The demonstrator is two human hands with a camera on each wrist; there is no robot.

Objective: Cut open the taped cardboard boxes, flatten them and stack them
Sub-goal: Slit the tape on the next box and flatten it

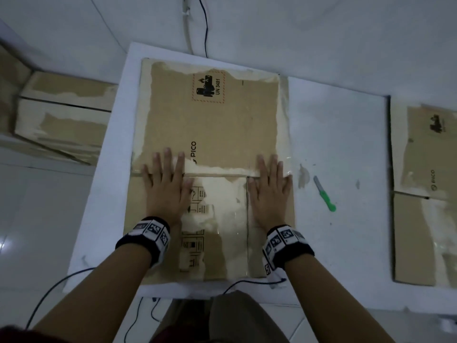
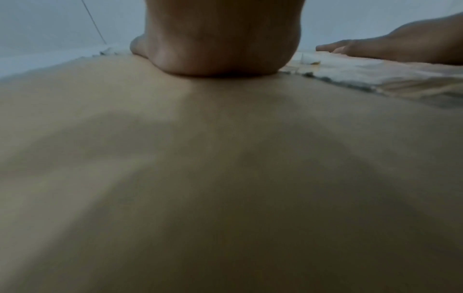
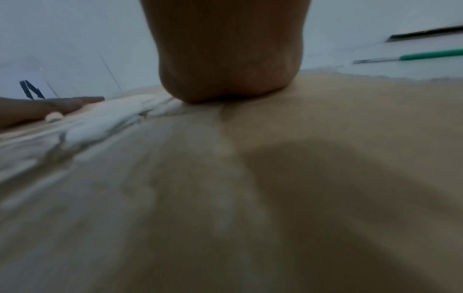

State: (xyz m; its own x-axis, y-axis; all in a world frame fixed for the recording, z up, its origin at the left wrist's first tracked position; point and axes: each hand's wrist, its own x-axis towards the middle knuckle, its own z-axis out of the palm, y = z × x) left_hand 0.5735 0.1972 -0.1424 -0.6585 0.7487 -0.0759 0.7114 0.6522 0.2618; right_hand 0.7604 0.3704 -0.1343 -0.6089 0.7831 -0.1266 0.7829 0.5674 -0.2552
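A flattened brown cardboard box (image 1: 210, 129) with torn tape marks and a PICO print lies on the white table (image 1: 333, 134). My left hand (image 1: 167, 184) presses flat on it, fingers straight and spread, across the fold line at the left. My right hand (image 1: 269, 186) presses flat the same way at the right side of that fold. In the left wrist view the heel of my left hand (image 2: 220, 43) bears on the cardboard (image 2: 200, 178); the right wrist view shows my right hand (image 3: 230, 59) doing the same. A green-handled knife (image 1: 325, 194) lies on the table right of the box.
Another flattened box (image 1: 420, 194) lies at the table's right end. More cardboard boxes (image 1: 61, 115) sit on the floor to the left. A dark cable (image 1: 247, 283) runs along the table's near edge, and another cable (image 1: 204, 26) hangs down the wall behind.
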